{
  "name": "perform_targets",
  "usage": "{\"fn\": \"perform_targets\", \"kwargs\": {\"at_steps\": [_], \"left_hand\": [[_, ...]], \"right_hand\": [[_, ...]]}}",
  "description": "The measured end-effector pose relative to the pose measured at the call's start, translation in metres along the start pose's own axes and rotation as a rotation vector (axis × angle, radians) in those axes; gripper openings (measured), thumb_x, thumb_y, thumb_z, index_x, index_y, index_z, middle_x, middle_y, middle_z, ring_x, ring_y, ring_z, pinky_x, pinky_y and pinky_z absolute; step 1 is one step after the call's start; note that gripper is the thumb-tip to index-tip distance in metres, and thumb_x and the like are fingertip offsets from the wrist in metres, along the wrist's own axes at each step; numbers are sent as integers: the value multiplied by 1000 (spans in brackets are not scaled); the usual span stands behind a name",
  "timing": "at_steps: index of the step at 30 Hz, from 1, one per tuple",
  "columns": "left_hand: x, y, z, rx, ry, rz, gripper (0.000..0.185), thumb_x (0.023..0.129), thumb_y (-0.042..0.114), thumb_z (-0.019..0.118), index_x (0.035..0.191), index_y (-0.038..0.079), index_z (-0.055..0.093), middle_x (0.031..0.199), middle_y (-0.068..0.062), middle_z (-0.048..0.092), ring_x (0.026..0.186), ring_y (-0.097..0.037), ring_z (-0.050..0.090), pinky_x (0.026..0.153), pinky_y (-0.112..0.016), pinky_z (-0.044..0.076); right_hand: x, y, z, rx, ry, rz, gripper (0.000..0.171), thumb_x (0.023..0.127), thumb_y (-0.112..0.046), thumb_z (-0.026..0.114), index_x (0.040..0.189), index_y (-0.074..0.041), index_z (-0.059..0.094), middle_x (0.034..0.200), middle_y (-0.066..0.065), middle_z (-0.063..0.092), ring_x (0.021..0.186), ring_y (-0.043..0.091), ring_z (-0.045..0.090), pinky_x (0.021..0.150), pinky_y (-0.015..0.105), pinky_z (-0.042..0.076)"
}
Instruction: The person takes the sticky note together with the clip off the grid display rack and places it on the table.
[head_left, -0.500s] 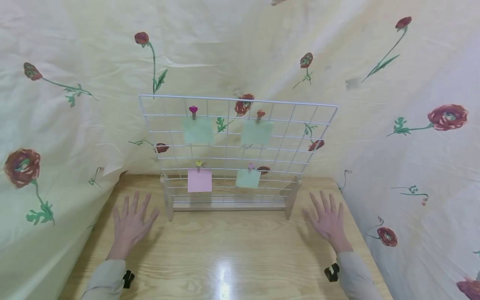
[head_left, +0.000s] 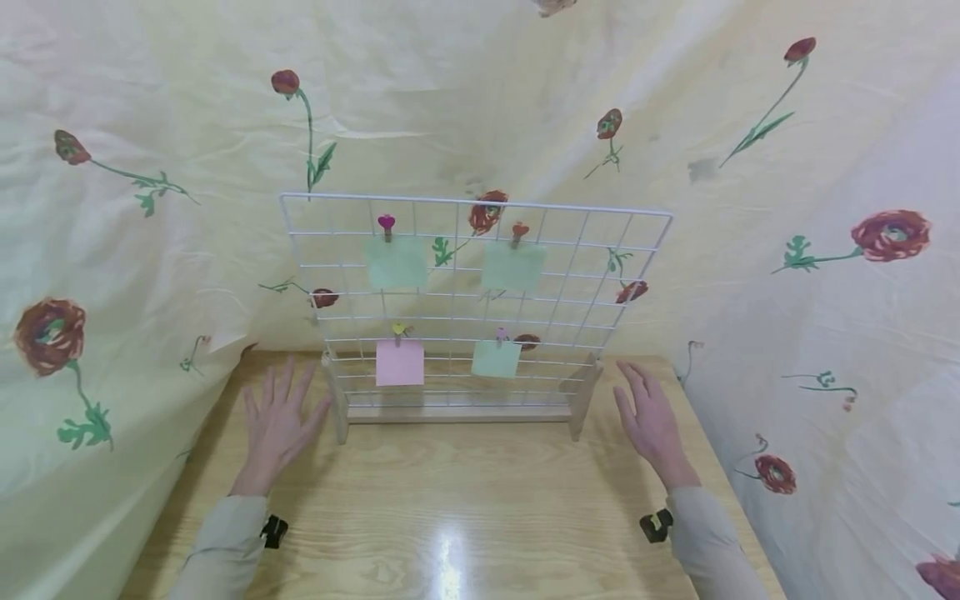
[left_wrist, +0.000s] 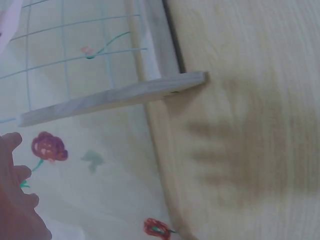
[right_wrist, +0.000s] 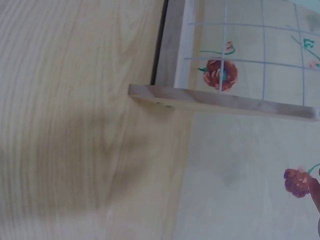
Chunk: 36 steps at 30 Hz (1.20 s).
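Change: both hands are moving forward and inward since the earlier frame, closing on the two ends of the rack; the rack itself is not shifting.
Left hand (head_left: 279, 421): it is hovering low over the table (head_left: 465, 508), fingers straight and spread, gripping nothing; fingertips are lying just beside the left wooden foot (head_left: 335, 406), apparently not touching.
Right hand (head_left: 651, 421): it is turning edge-on, fingers straight and close together, gripping nothing; fingertips are near the right wooden foot (head_left: 584, 396), a gap showing between.
Grid rack (head_left: 480, 250): the white wire panel is standing upright in its wooden base at the table's far edge, between the two hands.
Notes: a pink note (head_left: 400, 362) and three green ones are hanging clipped to the wires.
Backdrop: flowered cloth (head_left: 150, 125) is hanging behind and at both sides.
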<state>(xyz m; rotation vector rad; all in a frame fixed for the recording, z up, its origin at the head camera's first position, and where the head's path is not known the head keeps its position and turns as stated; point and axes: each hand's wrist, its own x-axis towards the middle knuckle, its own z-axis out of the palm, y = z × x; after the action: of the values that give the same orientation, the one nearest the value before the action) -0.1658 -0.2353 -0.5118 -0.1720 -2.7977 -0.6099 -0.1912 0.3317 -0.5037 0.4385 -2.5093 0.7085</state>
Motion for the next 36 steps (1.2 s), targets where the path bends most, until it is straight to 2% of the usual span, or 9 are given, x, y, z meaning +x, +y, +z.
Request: {"fn": "perform_targets", "kwargs": {"at_steps": [4, 7, 10, 15, 19, 22, 28, 32, 36], "left_hand": [[7, 6, -5, -19, 38, 19, 66, 98, 45, 45, 152, 13, 26, 158, -20, 10, 142, -44, 1, 107, -64, -14], [12, 11, -10, -25, 73, 35, 65, 98, 46, 46, 150, 10, 31, 157, -22, 14, 142, -45, 6, 108, -66, -9], [19, 16, -16, -29, 92, 48, 64, 98, 47, 46, 147, 7, 35, 156, -24, 16, 141, -46, 11, 108, -68, -2], [30, 27, -24, -73, 106, 75, 65, 98, 49, 44, 148, 9, 34, 156, -23, 15, 140, -47, 12, 109, -67, -1], [39, 37, -28, -100, 125, 122, 66, 98, 52, 42, 149, 9, 34, 154, -25, 20, 139, -47, 15, 109, -69, 3], [44, 46, -31, -128, 135, 135, 65, 98, 49, 45, 149, 10, 35, 153, -25, 23, 138, -47, 19, 109, -68, 5], [53, 56, -40, -140, 157, 130, 64, 97, 45, 47, 147, 8, 36, 147, -30, 32, 135, -47, 26, 111, -65, 8], [56, 57, -45, -159, 177, 132, 63, 97, 44, 48, 146, 7, 36, 144, -31, 35, 132, -49, 29, 109, -67, 12], [56, 60, -53, -176, 202, 128, 63, 97, 46, 46, 147, 9, 36, 144, -29, 36, 129, -51, 33, 102, -70, 24]], "right_hand": [[7, -9, 0, 22, 57, -6, 41, 98, -13, 50, 136, 3, 47, 131, 28, 46, 118, 46, 44, 90, 62, 41], [13, -18, -1, 49, 88, -9, 38, 98, -11, 51, 134, 2, 50, 127, 28, 48, 115, 45, 46, 87, 62, 42], [20, -29, 0, 79, 93, 2, 36, 99, -12, 49, 132, 1, 50, 126, 27, 49, 115, 45, 45, 88, 62, 40], [29, -44, 10, 126, 94, -1, 34, 100, -10, 47, 133, 0, 49, 125, 25, 49, 115, 42, 46, 91, 60, 40], [36, -55, 17, 137, 117, -55, 33, 100, -9, 47, 132, -1, 50, 119, 24, 50, 102, 38, 50, 79, 53, 46], [43, -63, 22, 141, 133, -88, 33, 99, -9, 48, 131, -1, 51, 117, 24, 51, 95, 36, 51, 73, 50, 47], [64, -83, 29, 162, 134, -131, 36, 99, -13, 48, 132, -2, 51, 123, 24, 52, 107, 40, 50, 82, 55, 46], [78, -96, 33, 174, 139, -177, 40, 104, -27, 40, 132, -2, 50, 123, 23, 51, 110, 39, 50, 81, 54, 48], [90, -107, 36, 186, 166, -237, 45, 105, -34, 37, 131, -1, 52, 122, 22, 52, 111, 38, 51, 85, 53, 47]]}}
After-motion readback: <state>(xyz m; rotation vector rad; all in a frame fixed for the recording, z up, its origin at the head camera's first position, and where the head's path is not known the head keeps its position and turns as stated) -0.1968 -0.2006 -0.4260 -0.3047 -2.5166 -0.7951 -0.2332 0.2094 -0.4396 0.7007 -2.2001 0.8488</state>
